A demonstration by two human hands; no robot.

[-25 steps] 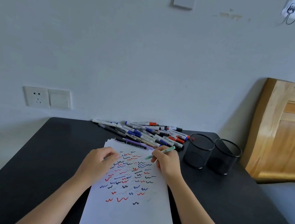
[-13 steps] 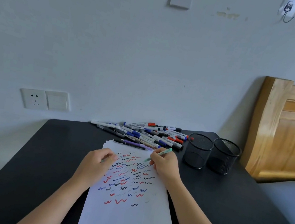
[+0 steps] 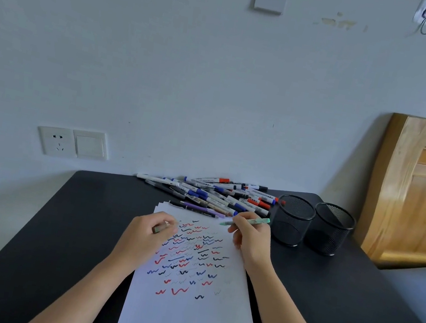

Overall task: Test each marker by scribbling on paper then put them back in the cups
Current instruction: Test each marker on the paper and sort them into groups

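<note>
Right hand (image 3: 251, 239) pinching a green marker (image 3: 251, 221), tip over the scribbled paper (image 3: 189, 315), left hand (image 3: 147, 237) pinching a small cap (image 3: 160, 229)

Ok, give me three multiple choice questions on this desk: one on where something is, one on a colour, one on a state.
1. The marker pile lies: A in the cups; B on the table by the wall; C on the floor.
2. The pen in the right hand is: A red; B black; C green.
3. The two mesh cups stand: A upright; B tipped over; C stacked.
Answers: B, it lies on the tabletop beyond the paper; C, its barrel is mint green; A, both rims face up.
</note>
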